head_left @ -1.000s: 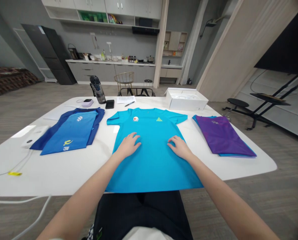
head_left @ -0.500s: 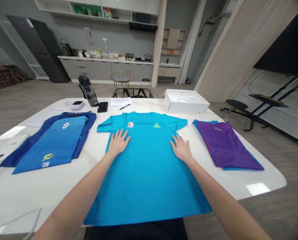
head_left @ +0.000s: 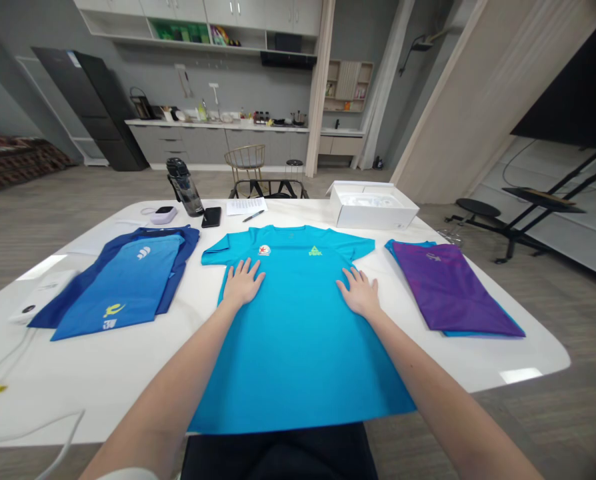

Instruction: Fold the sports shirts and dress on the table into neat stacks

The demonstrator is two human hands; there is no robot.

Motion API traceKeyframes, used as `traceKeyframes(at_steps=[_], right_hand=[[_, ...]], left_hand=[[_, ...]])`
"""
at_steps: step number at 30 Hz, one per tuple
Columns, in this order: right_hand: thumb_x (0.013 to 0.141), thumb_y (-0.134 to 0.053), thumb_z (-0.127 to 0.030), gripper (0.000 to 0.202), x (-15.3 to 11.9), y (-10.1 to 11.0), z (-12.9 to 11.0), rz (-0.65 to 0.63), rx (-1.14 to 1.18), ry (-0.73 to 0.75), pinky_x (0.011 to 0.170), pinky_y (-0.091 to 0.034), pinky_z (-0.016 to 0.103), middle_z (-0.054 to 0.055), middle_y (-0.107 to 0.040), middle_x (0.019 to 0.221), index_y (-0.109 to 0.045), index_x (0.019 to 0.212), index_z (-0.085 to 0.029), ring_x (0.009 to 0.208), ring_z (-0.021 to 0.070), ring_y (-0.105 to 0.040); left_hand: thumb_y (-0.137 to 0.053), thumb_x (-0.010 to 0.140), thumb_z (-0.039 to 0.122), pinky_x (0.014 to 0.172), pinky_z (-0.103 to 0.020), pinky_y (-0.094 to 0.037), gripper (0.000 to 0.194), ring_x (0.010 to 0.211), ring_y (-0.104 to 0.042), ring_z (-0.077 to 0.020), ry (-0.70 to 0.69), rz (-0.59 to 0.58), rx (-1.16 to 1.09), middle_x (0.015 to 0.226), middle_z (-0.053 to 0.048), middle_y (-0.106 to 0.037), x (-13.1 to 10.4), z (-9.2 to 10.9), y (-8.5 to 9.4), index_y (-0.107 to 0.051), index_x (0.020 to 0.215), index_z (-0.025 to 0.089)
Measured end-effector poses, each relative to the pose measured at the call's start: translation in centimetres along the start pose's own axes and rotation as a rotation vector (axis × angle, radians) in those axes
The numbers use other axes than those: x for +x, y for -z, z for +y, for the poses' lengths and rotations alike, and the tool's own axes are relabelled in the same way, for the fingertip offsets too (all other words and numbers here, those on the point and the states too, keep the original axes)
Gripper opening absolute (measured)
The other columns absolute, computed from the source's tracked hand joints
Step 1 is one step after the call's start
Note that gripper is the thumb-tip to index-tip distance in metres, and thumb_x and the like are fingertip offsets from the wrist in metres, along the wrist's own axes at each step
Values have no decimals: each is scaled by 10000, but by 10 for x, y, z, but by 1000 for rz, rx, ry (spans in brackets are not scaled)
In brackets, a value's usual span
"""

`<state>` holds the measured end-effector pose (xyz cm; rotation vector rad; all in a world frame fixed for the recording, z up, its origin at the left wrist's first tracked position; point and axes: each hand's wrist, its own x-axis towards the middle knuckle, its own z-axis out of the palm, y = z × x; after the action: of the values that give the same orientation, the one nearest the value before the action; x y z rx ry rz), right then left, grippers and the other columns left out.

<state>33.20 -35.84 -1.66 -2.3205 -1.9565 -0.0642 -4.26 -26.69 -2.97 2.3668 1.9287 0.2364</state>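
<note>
A turquoise T-shirt (head_left: 298,333) lies spread face up in front of me, its collar at the far side and its hem at the near table edge. On its left side, below a red and white badge, my left hand (head_left: 243,282) rests flat with fingers spread. My right hand (head_left: 361,291) lies the same way on the right side, below a green logo. Neither hand grips the cloth. Folded blue shirts (head_left: 123,283) are stacked to the left. On the right sits a folded purple shirt (head_left: 453,287) over a turquoise one.
Along the far side of the white table (head_left: 153,373) stand a black-lidded bottle (head_left: 185,188), a phone (head_left: 211,217), a small lilac device (head_left: 163,215), a sheet with a pen (head_left: 253,216) and an open white box (head_left: 375,212). A white cable (head_left: 63,427) crosses the near left.
The camera view has shifted slightly, and the table's things appear a little further right on the left side. Both hands stay flat on the T-shirt in nearly the same places.
</note>
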Motion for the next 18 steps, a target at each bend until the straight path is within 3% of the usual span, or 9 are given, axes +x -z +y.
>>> traceKeyframes(at_steps=[3,5,8,11,15,18], right_hand=[[1021,-266,-603,635,11,1,-3,105,5,56,1172,-129,679,129,-400,1580,-435,1511,-237,1456,337,-313],[1021,-307,-578,651,27,2,-7,147,34,132,1213,-135,590,167,-389,1579,-446,1499,-157,1475,319,-292],[1027,-308,-557,684,62,2,-18,104,107,208,1227,-207,446,182,-329,1613,-414,1516,-92,1516,284,-234],[1036,-272,-562,702,98,2,-29,1,163,205,1222,-228,394,173,-287,1635,-374,1542,-86,1531,259,-211],[1036,-209,-595,769,126,1,-31,-97,179,47,1189,-269,474,223,-283,1624,-302,1566,-47,1499,321,-278],[1010,-200,-657,848,125,-2,-16,-92,127,-152,1135,-305,562,271,-297,1601,-254,1582,-34,1447,409,-340]], left_hand=[[-246,1012,603,1223,-555,-180,654,1521,-251,-312,-23,47,18,1658,-84,-271,1,1,1,-370,1565,277],[-278,1023,541,1230,-513,-193,627,1511,-276,-295,-67,89,46,1651,-104,-284,7,1,4,-387,1555,228],[-290,1034,440,1233,-449,-206,595,1510,-283,-267,-100,112,84,1639,-129,-307,29,-3,9,-379,1551,161],[-267,1040,413,1220,-415,-239,595,1509,-291,-255,-98,22,73,1621,-149,-339,59,-17,11,-368,1546,118],[-259,1035,476,1218,-423,-242,626,1523,-258,-262,-110,-116,45,1634,-129,-316,92,-48,11,-351,1556,140],[-218,1023,536,1205,-532,-233,679,1534,-210,-312,11,-153,55,1660,-144,-236,106,-75,12,-324,1571,149]])
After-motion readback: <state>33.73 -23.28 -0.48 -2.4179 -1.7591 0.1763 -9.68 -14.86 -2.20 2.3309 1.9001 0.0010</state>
